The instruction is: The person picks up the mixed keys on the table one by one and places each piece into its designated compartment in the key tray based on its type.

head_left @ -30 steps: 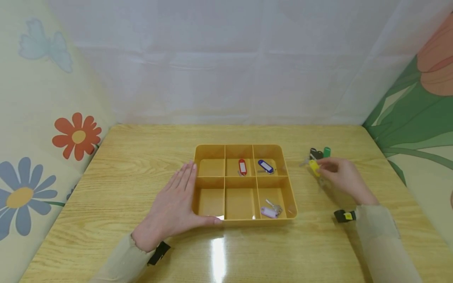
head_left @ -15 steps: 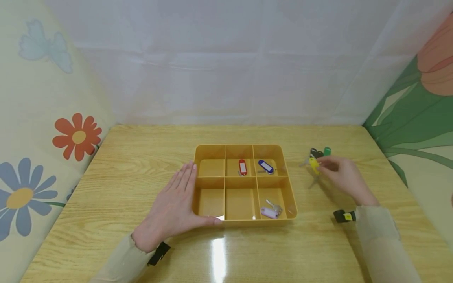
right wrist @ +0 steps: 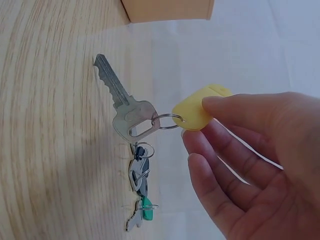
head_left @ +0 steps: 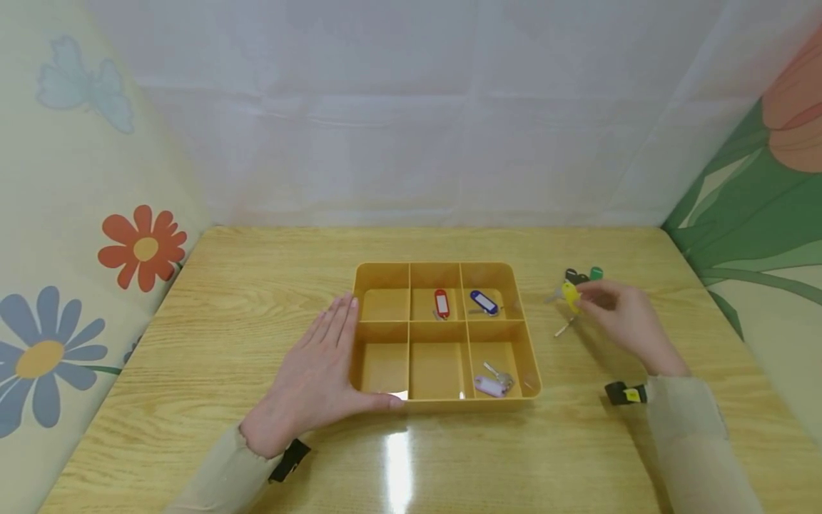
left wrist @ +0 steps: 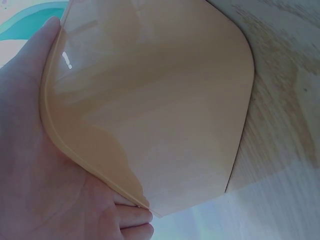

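Note:
My right hand point(head_left: 626, 321) pinches a yellow key tag point(right wrist: 192, 110) between thumb and fingers, to the right of the box. From the tag's metal ring hangs a silver key point(right wrist: 114, 86), its blade slanting down to the left in the head view. My left hand point(head_left: 315, 371) rests along the left side of a yellow-orange box point(head_left: 462, 405) with six compartments, fingers straight and thumb along the front rim. Inside are a red key tag point(head_left: 441, 303) in the back middle, a blue key tag point(head_left: 483, 303) at back right and a lilac key tag point(head_left: 490, 386) at front right.
Just beyond my right hand lie more keys with black tags point(head_left: 580, 279) and a green tag point(head_left: 596, 273). The wooden table point(head_left: 257, 271) meets a white cloth point(head_left: 385, 157) at the back. Flower-patterned panels point(head_left: 51, 235) stand at the sides.
The key under the yellow tag has swung leftward and hangs at a slant. My right hand has barely moved, and my left hand stays at the box.

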`<control>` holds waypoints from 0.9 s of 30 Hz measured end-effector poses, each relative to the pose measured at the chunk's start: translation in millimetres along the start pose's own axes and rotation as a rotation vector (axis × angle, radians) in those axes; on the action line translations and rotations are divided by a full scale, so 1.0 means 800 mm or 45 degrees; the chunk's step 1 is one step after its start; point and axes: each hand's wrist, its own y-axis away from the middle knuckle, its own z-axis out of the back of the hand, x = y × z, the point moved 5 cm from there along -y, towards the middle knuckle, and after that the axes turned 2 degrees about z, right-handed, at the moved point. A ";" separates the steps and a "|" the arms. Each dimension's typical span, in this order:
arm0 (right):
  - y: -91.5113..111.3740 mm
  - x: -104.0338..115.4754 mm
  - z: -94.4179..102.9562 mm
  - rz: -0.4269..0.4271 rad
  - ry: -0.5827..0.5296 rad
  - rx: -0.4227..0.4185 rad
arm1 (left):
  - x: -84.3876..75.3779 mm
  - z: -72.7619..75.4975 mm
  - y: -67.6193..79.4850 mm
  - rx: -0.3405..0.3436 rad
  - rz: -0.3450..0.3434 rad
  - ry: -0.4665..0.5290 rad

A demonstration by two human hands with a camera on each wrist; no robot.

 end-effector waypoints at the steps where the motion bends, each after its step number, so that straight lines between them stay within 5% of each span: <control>1: 0.000 0.001 0.000 0.002 -0.002 -0.003 | 0.000 0.000 0.000 0.001 0.001 0.000; 27: 0.001 0.016 0.009 0.081 -0.001 -0.127 | 0.000 -0.001 -0.001 0.021 0.015 0.019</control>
